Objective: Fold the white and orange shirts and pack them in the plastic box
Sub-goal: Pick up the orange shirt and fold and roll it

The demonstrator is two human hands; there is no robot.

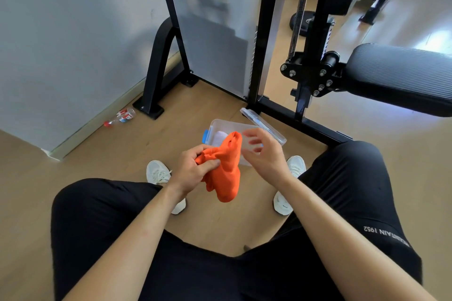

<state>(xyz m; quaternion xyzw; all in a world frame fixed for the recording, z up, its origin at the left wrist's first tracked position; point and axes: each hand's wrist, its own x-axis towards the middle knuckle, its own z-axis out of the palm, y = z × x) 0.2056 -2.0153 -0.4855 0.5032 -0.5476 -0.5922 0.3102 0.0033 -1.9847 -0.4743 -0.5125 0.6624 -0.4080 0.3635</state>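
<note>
A bunched orange shirt [226, 168] hangs in the air between my knees, above the floor. My left hand [193, 170] pinches its upper left edge. My right hand [263, 151] hovers just right of the shirt, fingers spread and blurred, holding nothing. Behind the shirt a clear plastic box [225, 126] with a blue latch stands on the floor, and a white shirt [220, 136] lies inside it. The box's clear lid [264, 126] lies tilted against its far right side.
A black gym machine frame [259, 56] and a padded seat [401, 76] stand behind the box. A plastic bottle [121, 117] lies by the wall at left. My white shoes [159, 173] rest on the wooden floor either side of the shirt.
</note>
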